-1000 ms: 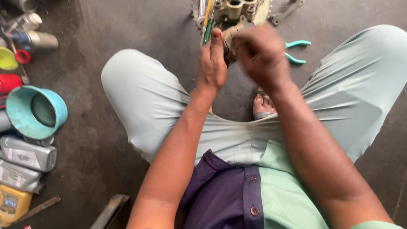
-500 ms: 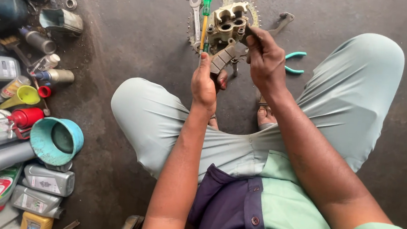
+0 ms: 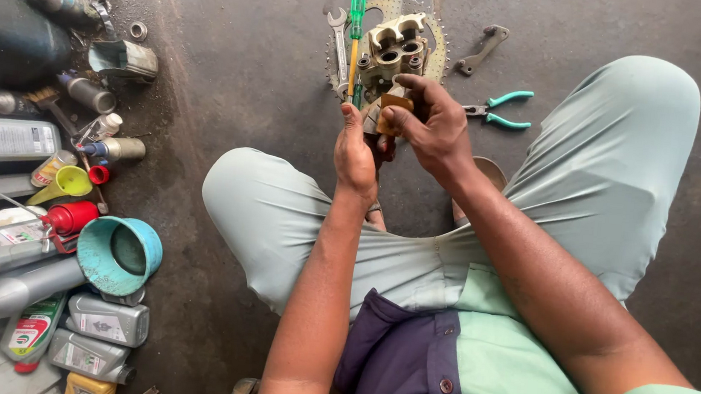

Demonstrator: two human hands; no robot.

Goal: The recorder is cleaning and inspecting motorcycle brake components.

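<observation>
Head view: a small brown pad (image 3: 394, 114) is pinched between the fingers of the right hand (image 3: 430, 128), and it is now seen held out clearly, where half a second earlier it was hidden. The left hand (image 3: 357, 150) is closed around the lower end of the metal caliper body (image 3: 392, 51), just above a sprocket (image 3: 435, 34) lying on the floor. The green screwdriver (image 3: 356, 18) and wrench (image 3: 339, 42) lie beside it, unmoved; the pliers (image 3: 500, 107) lie to the right.

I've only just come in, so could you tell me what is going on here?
A person sits cross-legged on the floor, both hands raised together over a small brown part. The right hand pinches it; the left hand steadies alongside. Beyond lie a metal caliper body on a sprocket, a green screwdriver and pliers.
</observation>
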